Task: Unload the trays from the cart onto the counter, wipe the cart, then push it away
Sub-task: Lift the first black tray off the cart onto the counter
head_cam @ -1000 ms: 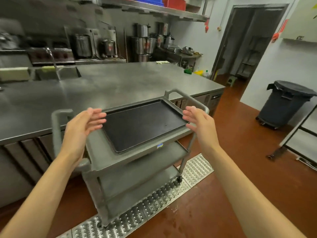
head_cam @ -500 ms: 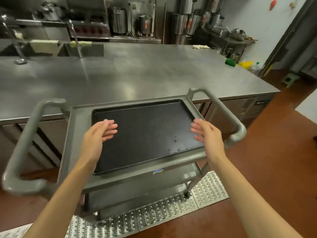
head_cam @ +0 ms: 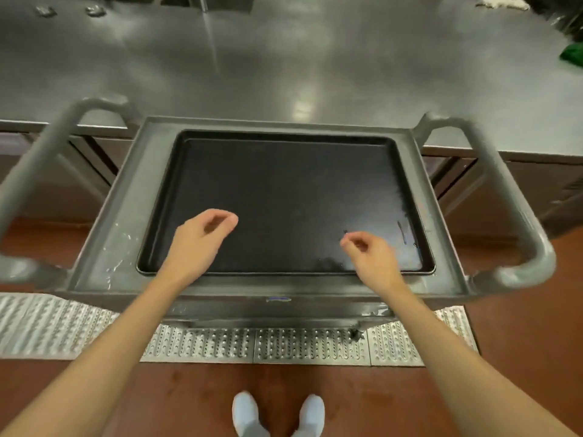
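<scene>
A black rectangular tray [head_cam: 284, 184] lies flat on the top shelf of a grey cart [head_cam: 104, 241], which stands against the steel counter [head_cam: 284, 64]. My left hand [head_cam: 198, 241] hovers over the tray's near left part with its fingers loosely curled and holds nothing. Over the tray's near right part my right hand [head_cam: 367, 253] hangs the same way, fingers loosely curled, nothing in it. Whether either hand touches the tray I cannot tell. The cart's lower shelves are hidden under the top shelf.
Curved grey handles [head_cam: 504, 197] rise at both ends of the cart. A perforated metal drain grate [head_cam: 284, 345] runs across the red floor under the cart. A green object [head_cam: 572, 56] lies at the counter's far right. My shoes [head_cam: 277, 414] stand just behind the grate.
The view has tipped down and closer over the cart. Both hands have moved inward and lower over the tray's near part, and their fingers have curled from straight to loosely bent.
</scene>
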A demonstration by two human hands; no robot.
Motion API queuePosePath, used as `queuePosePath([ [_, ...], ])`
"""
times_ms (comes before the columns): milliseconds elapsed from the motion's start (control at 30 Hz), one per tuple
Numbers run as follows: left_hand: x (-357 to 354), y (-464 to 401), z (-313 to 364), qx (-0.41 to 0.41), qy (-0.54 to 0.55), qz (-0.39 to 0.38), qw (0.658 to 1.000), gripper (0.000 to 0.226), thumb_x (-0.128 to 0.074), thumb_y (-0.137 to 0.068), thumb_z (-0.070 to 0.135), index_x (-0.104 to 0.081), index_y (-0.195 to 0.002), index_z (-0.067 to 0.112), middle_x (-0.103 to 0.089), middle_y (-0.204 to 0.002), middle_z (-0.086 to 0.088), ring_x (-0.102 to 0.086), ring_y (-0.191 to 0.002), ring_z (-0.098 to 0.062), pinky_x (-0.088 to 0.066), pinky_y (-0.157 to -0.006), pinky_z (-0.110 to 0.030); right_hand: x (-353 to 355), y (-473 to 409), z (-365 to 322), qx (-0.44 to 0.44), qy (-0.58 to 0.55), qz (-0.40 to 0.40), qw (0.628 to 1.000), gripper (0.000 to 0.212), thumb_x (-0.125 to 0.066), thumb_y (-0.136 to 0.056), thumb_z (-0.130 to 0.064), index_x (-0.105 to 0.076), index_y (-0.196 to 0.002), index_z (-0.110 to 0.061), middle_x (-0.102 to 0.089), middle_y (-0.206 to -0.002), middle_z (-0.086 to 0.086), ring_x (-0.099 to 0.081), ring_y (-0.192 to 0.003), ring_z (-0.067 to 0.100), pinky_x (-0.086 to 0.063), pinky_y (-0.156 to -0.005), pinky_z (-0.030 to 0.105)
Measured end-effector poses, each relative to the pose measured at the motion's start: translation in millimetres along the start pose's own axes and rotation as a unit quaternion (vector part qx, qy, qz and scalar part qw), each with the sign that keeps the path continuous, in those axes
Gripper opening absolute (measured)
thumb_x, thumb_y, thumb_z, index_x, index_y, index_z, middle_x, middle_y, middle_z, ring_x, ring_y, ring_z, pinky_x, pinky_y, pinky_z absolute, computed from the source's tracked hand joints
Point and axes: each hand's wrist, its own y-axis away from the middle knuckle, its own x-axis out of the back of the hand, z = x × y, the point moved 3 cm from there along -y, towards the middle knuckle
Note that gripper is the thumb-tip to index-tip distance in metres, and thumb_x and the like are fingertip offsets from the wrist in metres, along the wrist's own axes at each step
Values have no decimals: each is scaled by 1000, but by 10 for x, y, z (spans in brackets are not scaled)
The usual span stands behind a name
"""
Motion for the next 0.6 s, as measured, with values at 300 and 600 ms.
queuePosePath([
  [300,-518,330,-524,-114,-316,-132,932,40,-80,-77,22,-72,-116,22,-62,-99,0,-58,-95,-22,-48,-87,-40,-285,-56,356,183,354,-95,912,25,-70,-89,-32,-71,-113,-24,-65,-108,-3,-54,-108,18,-44,-94,33],
  [600,-554,242,-380,-151,-365,-120,911,21,-79,-78,17,-73,-98,18,-63,-87,2,-62,-83,-17,-48,-73,-29,-245,42,211,316,465,-82,823,11,-78,-82,-22,-71,-87,-15,-67,-83,1,-64,-76,19,-50,-65,30],
])
